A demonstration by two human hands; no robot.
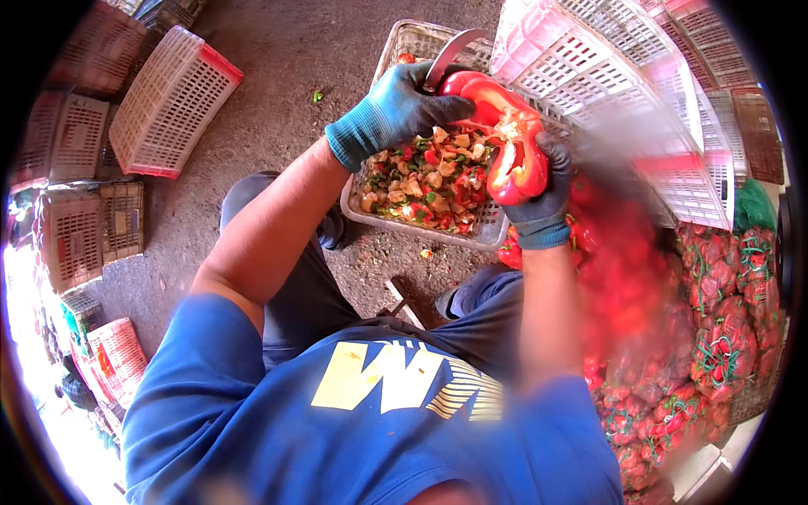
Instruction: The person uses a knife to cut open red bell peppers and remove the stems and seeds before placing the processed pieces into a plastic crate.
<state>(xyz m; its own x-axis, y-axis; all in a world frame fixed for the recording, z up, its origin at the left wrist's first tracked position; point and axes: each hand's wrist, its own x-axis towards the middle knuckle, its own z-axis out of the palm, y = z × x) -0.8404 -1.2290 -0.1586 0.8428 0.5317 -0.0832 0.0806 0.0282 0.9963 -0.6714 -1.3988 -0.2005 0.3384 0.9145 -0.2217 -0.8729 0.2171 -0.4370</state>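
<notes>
My left hand (410, 98), in a blue and dark work glove, grips a knife with a curved blade (451, 53) that points up and away. Its thumb and fingers also press on one side of a red bell pepper (499, 101). The pepper is split open, and its pale core and seeds show between the parted halves. On its other side, my right hand (549, 183), gloved alike, holds the pepper's lower half. Both hands are above a plastic crate (420, 230) with pepper cores, stems and red and green scraps (435, 180) in it.
White and pink slatted crates (581, 69) rise at the right of the scrap crate. Red peppers (612, 271) lie heaped at my right, beside net sacks of peppers (719, 341). Another crate (170, 104) stands at the left on the concrete floor (265, 76).
</notes>
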